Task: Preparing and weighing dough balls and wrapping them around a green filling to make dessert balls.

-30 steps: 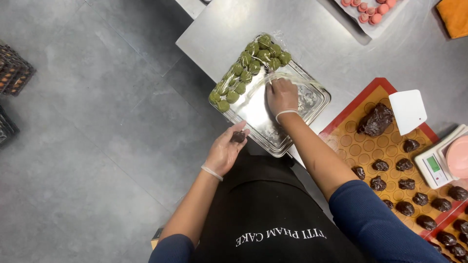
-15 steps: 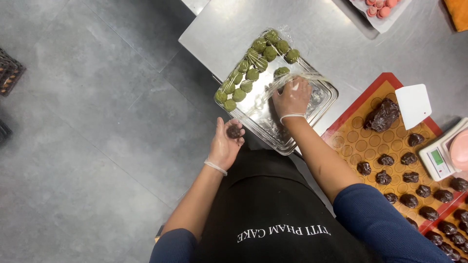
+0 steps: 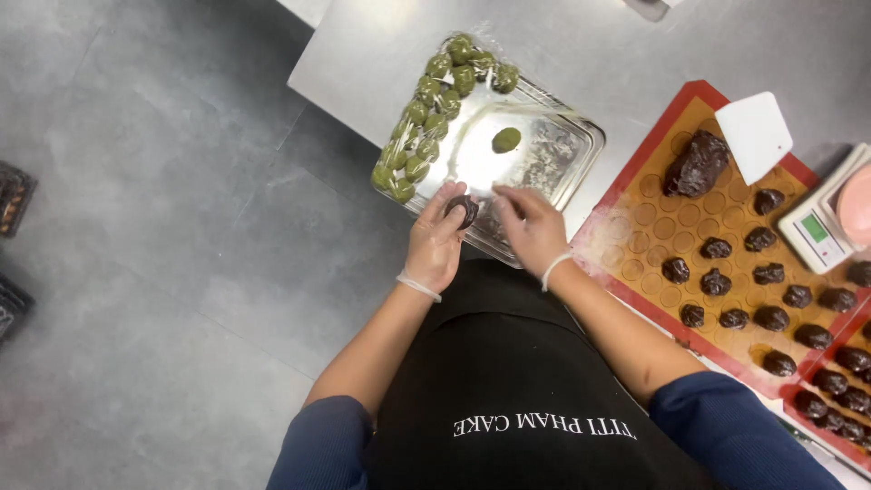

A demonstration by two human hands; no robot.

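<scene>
My left hand [image 3: 434, 243] is shut on a dark brown dough piece [image 3: 463, 210], held at the near edge of a metal tray [image 3: 582, 138] lined with clear film. My right hand [image 3: 532, 229] is beside it, with curled fingers close to the dark piece. Whether those fingers hold anything is hidden. A row of green balls [image 3: 419, 136] runs along the tray's left side. One green ball [image 3: 506, 139] lies alone in the tray's middle.
To the right, a red-edged baking mat [image 3: 646, 207] carries a big dark dough lump [image 3: 697, 163], several dark balls [image 3: 769, 318] and a white scraper [image 3: 755, 134]. A scale [image 3: 819, 229] stands at the far right. All rest on a steel table [image 3: 626, 45]. Dark crates [image 3: 13, 195] sit on the grey floor.
My right hand has drawn back from over the tray to meet my left hand, leaving one green ball alone in the tray's middle. My left hand has risen a little with the dark piece.
</scene>
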